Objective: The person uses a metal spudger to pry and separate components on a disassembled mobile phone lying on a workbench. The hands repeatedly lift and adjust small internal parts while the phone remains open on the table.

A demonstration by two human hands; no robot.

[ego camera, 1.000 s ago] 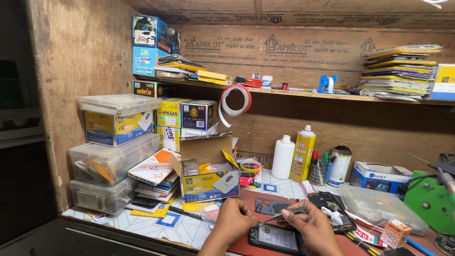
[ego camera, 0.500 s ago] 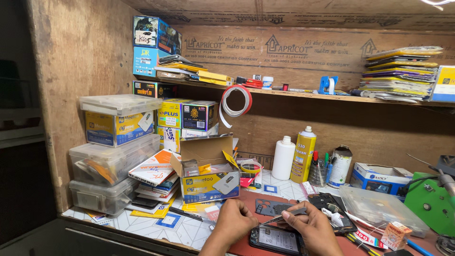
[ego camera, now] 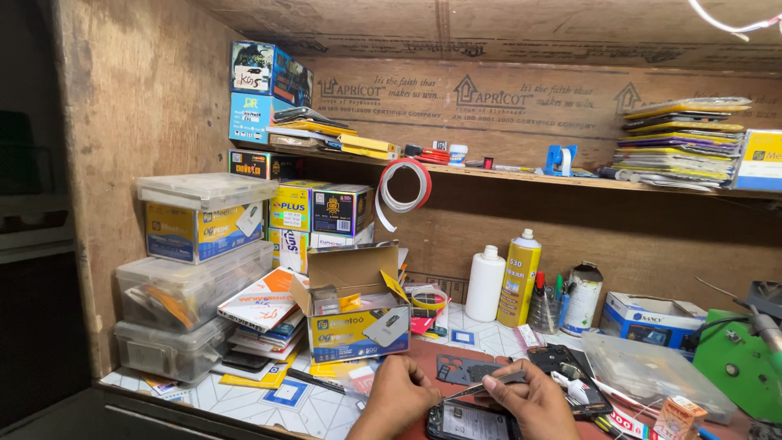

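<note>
At the desk's [ego camera: 244,403] left edge, against the wooden side wall, three clear plastic bins [ego camera: 191,281] stand stacked, the top one lidded. Just right of them a pile of flat packets and booklets [ego camera: 262,314] leans, and beside that an open cardboard box [ego camera: 358,314] sits with its flap raised. Near the front edge, at the bottom of the view, the left hand [ego camera: 399,398] rests with fingers curled, touching the upper left corner of a dark opened phone [ego camera: 471,422] that lies flat on the red mat [ego camera: 423,352]. The right hand [ego camera: 533,399] pinches metal tweezers [ego camera: 487,386] whose tip points left over the phone's top edge, between the two hands. Towards the back edge a white bottle [ego camera: 485,283] and a yellow spray can [ego camera: 520,279] stand upright side by side. Further right lies a clear flat tray [ego camera: 652,371], and a green stand [ego camera: 745,363] is at the right edge
</note>
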